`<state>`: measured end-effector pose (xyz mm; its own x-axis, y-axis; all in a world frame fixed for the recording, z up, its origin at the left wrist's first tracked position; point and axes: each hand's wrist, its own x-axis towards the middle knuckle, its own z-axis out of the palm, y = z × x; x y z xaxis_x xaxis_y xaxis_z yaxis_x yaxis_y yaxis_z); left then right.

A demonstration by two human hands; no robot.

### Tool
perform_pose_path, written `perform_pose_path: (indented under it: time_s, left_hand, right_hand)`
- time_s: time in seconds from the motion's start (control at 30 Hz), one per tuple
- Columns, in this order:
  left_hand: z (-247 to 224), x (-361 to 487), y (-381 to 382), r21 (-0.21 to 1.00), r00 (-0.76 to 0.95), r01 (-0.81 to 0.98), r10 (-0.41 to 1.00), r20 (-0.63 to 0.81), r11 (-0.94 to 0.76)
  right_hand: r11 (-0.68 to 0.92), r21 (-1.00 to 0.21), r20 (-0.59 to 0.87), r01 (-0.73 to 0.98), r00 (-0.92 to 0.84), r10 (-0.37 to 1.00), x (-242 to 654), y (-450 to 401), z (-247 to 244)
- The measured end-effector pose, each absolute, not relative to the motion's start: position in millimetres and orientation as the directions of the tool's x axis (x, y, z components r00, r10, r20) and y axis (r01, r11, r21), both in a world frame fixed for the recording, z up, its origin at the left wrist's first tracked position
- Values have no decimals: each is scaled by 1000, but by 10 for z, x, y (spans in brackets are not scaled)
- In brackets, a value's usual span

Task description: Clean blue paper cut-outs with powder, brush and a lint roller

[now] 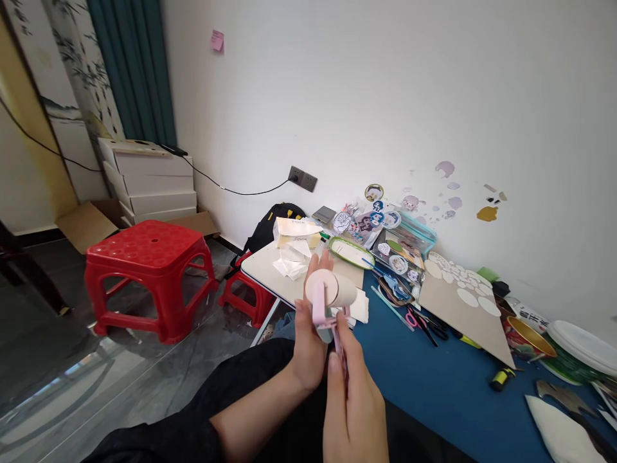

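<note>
In front of me, above my lap, my right hand (354, 392) is closed round the thin pink handle of a lint roller (344, 292), with a cream roll on its pink frame. Behind the roll, my left hand (311, 350) is held up with its fingers stretched out and its palm turned toward the roller. Part of that palm is hidden by the roll and frame. A small grey-green patch (326, 335) shows between the frame and the palm; what it is I cannot make out.
A blue-topped table (409, 366) carries scissors (419, 321), a grey board (465, 308) with cut-out ovals, a green-rimmed tray (351, 252), stickers and a gold bowl (533, 335). Crumpled tissues (293, 260) lie on its pale left part. Red stools (149, 247) stand to the left.
</note>
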<state>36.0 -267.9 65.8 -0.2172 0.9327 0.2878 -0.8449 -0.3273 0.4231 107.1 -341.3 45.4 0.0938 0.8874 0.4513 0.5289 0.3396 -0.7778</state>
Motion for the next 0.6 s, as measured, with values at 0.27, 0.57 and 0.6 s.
perform_pose_path:
  time_s: [0.27,0.57,0.6]
  left_hand:
    - [622,170,-2534,596,-146,-727,924,353,-342]
    - [663,153,-2490,664,-74,-668,918,390,-336]
    - [666,141,-2469,663,-79,-668,917,391,-340]
  right_hand:
    - [333,-850,368,408,9,930,1126,-3268,441]
    - [206,-937,233,283,68,970,1154,-3234,458]
    - [199,-942,223,271,59,973,1154,-3225,453]
